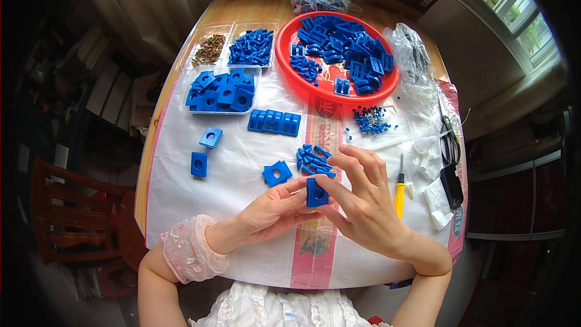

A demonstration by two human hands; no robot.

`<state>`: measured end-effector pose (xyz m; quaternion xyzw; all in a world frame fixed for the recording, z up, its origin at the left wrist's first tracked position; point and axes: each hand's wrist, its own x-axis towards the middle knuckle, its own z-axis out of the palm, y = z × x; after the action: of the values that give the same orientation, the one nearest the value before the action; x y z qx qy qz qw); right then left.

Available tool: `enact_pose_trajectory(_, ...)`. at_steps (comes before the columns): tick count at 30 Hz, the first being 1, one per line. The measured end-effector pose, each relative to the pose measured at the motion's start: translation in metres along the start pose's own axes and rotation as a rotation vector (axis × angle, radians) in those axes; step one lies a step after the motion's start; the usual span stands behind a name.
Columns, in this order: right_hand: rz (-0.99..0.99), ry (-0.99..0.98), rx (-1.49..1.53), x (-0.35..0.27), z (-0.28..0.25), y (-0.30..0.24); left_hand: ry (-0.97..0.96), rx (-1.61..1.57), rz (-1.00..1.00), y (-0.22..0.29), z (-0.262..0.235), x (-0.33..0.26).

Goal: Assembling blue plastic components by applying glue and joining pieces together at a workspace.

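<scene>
Starting at the left edge of the white sheet (200, 206): two loose blue squares (199, 164), each with a centre hole, lie apart from each other. Above them, a clear tray (183, 98) is full of the same squares. Behind it, two smaller trays: brown screws (209, 49) on the left, blue pegs (251, 47) on the right.

Centre: a row of blue slotted blocks (274, 121) lies flat. Below it sit a stacked pair of squares (276, 173) and a small heap of pegs (315, 160).

Left hand (272, 213), palm up, pinches a square piece (316, 192) at its left edge. Right hand (362, 197) grips the same piece from the right, fingertips curled over its top. Piece is held upright, just above the sheet, near the table's front edge.

Right of centre: red basin (387, 83) heaped with blue parts. Tiny blue bits (370, 121) are scattered on plastic. Yellow screwdriver (399, 189) lies just beside the right hand. Far right: black scissors (449, 145), white scraps.
</scene>
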<state>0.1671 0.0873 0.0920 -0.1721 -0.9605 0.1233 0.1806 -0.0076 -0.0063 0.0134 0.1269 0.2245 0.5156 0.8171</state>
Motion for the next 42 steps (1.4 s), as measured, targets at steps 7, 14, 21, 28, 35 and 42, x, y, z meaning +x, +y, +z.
enact_pose_trajectory(7, -0.012, -0.002, -0.002, 0.0008, -0.0002, 0.0002, 0.004, 0.002, -0.007, -0.0005, -0.0034, -0.0003)
enact_pose_trajectory(14, -0.010, -0.005, -0.001, 0.0007, -0.0004, 0.0002, 0.015, 0.000, -0.023, 0.0003, -0.0025, -0.0012)
enact_pose_trajectory(21, -0.007, -0.005, 0.009, 0.0009, 0.0000, -0.0001, 0.014, 0.000, -0.020, 0.0001, -0.0022, -0.0021)
enact_pose_trajectory(28, -0.002, -0.003, 0.023, 0.0005, 0.0003, 0.0002, 0.006, -0.003, -0.015, -0.0020, -0.0060, -0.0010)
enact_pose_trajectory(35, 0.001, -0.013, 0.037, 0.0005, 0.0004, 0.0010, 0.009, -0.004, -0.021, -0.0016, -0.0054, -0.0008)
enact_pose_trajectory(42, 0.003, -0.023, 0.035, 0.0002, 0.0003, 0.0014, 0.011, -0.013, -0.031, -0.0013, -0.0058, -0.0011)
